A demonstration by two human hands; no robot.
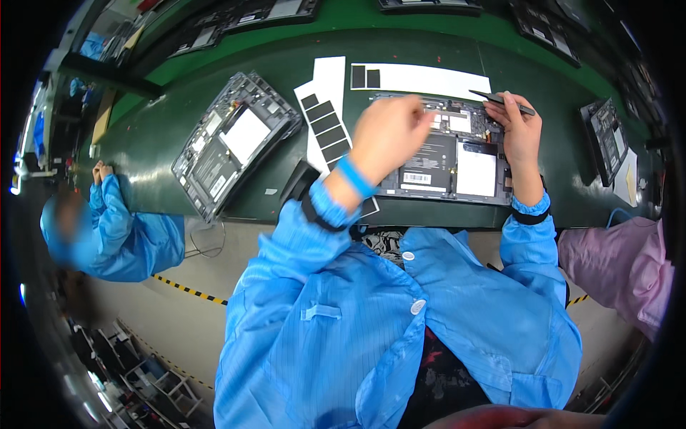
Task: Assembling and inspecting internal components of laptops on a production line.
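Note:
In front of me lies an opened laptop base point(426, 159), its battery, circuit board and a white rectangular panel exposed. My right hand point(523, 132) grips black tweezers point(486, 95) above the base's far right corner. The tweezers' tip points left, over a white backing strip point(429, 77) with two black pads at its left end. My left hand point(391, 136), wearing a blue wristband, hovers over the left part of the base. Its fingers are curled in and slightly blurred; whatever they may hold is hidden. Left of that hand lies a white backing sheet point(311, 107) with several black adhesive pads.
Another opened laptop base point(232, 146) sits tilted at the left of the green table point(153, 143). One more unit point(606, 139) stands at the right edge. Several more line the far side. A person in blue point(128, 232) is at the left; a pink sleeve point(614, 264) shows at the right.

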